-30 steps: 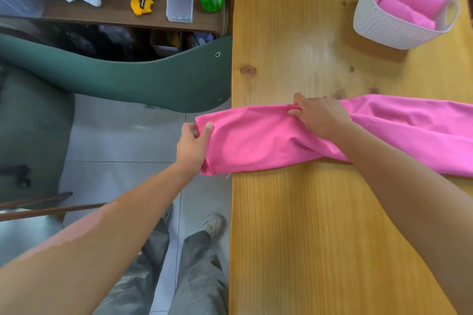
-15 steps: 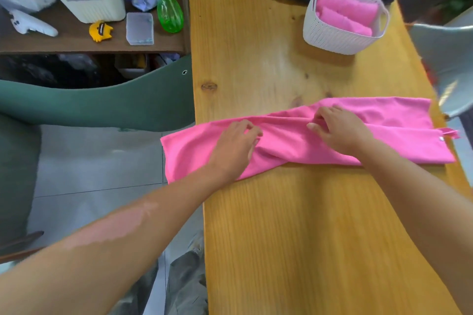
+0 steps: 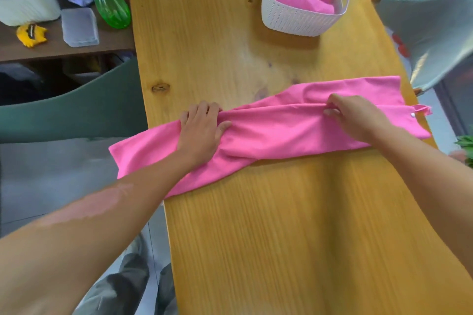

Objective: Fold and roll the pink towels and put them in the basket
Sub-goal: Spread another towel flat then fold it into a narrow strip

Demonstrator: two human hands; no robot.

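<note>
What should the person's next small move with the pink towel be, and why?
Probably carry the pinched edge across to finish the lengthwise fold: the left hand and right hand both grip the pink towel, which lies bunched and uneven, its left end overhanging the table.

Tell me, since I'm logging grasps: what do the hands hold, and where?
Both hold the towel at its folded top edge: left hand toward its left end, right hand pinching toward the right end.

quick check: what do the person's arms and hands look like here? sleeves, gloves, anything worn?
Both forearms are bare up to the frame edge: no sleeves in view. The left hand and right hand wear no gloves, and no rings, watch or wristbands show. The left forearm carries a pale, irregular patch along its upper side. Fingernails look short and unpainted.
</note>
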